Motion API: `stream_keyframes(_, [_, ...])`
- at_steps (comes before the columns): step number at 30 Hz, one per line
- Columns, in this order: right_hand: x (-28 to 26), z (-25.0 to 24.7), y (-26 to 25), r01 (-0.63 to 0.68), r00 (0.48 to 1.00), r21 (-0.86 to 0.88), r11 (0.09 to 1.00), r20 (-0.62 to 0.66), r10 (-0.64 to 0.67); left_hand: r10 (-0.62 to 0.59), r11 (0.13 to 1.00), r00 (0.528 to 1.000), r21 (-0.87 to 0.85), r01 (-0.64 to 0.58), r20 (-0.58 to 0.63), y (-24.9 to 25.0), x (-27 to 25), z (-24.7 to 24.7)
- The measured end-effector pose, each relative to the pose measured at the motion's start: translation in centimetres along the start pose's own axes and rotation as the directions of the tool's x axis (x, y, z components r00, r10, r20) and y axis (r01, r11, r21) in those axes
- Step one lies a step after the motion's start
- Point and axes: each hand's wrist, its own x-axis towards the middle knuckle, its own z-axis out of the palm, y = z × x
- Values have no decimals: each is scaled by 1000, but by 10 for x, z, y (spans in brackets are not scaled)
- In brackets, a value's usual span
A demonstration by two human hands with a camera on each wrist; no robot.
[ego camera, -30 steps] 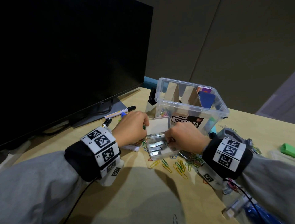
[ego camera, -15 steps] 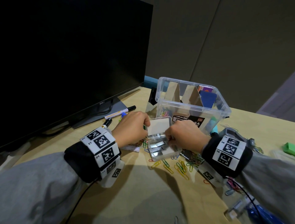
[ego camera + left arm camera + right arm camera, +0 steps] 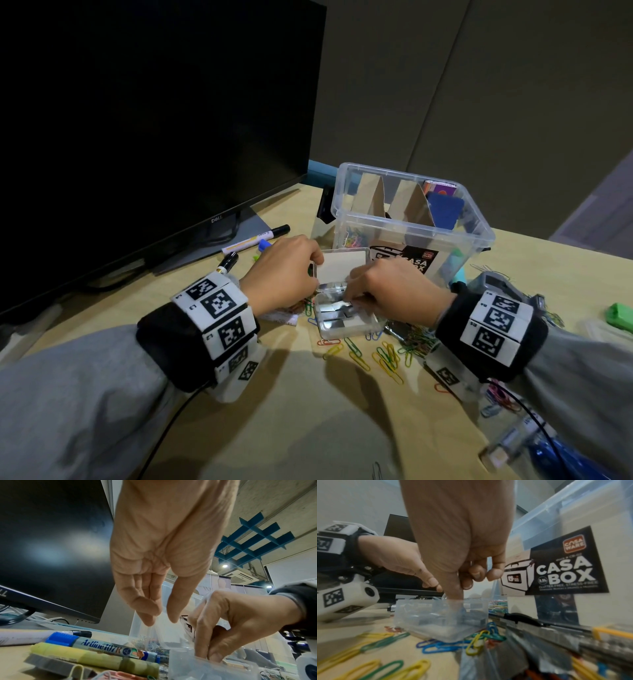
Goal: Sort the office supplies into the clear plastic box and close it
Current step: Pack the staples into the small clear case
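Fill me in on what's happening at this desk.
A person is working on a small clear case of staples in front of the big clear box. The left hand holds its raised lid; the right hand reaches fingers into the case. Paper clips and markers lie loose on the desk; the box is open.

I see a black Dell monitor (image 3: pixel 154 113) standing on the wooden desk (image 3: pixel 291 428) at my left, its screen dark. Behind the desk runs a grey panelled wall (image 3: pixel 496 85). From the left wrist view I make out a blue ceiling grid (image 3: pixel 257 539) and a ceiling air-conditioning unit (image 3: pixel 241 576).
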Motion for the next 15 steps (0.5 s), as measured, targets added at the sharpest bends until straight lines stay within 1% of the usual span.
stream_keyframes(2, [2,0,-1,16,1000,-23,1000,23,-15,0,1000,1000,1,0,-4,1,0,0])
stream_keyframes(5, [4,1,-4,-23,998,-62,998,64,27,-6,1000,1000,0,6,-6,2,-1,1])
stream_keyframes(11, [6,-3,-11,-46,995,-76,996,81,52,-12,1000,1000,0,12,-13,3,-2,0])
stream_keyframes(13, [3,-8,-12,-69,992,-77,995,96,76,-13,1000,1000,4,13,-11,3,-3,0])
stream_keyframes(15, [-2,-12,-13,-104,984,-89,991,138,116,-12,1000,1000,11,12,-7,3,-3,-1])
